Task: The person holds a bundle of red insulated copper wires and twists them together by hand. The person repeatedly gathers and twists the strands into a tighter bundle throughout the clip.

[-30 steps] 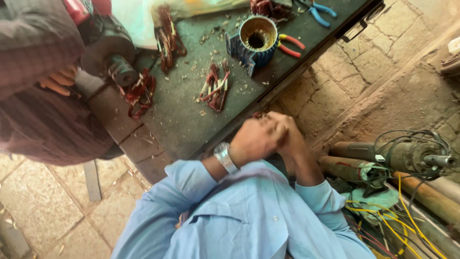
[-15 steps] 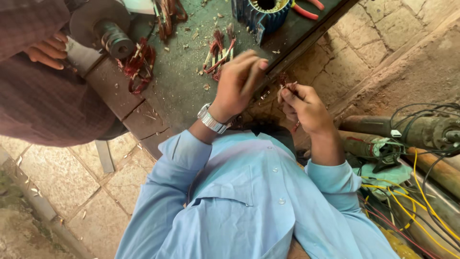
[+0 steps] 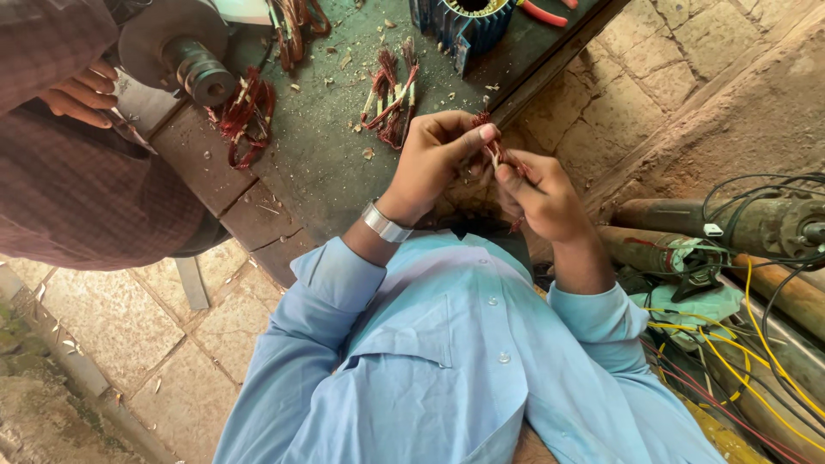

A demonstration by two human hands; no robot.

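Hands met in front of the person's chest in the head view, just off the near edge of the green surface (image 3: 326, 163). The left hand (image 3: 434, 159) was curled, its thumb and forefinger pinched on a small bundle of reddish copper wire (image 3: 497, 153), with a metal wristwatch (image 3: 385, 223) on its wrist. The right hand (image 3: 540, 193) was closed too, its fingers wrapped round the lower part of the same bundle, so the wire sat between the two hands and touched both. A few strands hung below the right hand; how long they were could not be told.

On the surface, just beyond the left hand, lay a loose bunch of red winding wire (image 3: 391, 94). Further left lay another tangle of red coil (image 3: 245, 116), just beside a round grey pulley (image 3: 185, 51). At the far edge stood a blue finned motor stator (image 3: 464, 26), with red-handled pliers (image 3: 541, 13) to its right. Small scraps were scattered over the green top.

At far left, another person in a dark checked shirt (image 3: 77, 189) stood by the surface, one hand (image 3: 79, 93) resting near the pulley.

To the right, on the ground, lay long rusty pump bodies (image 3: 748, 228) among black and yellow cables (image 3: 756, 344). The stone floor (image 3: 120, 318) showed at lower left.
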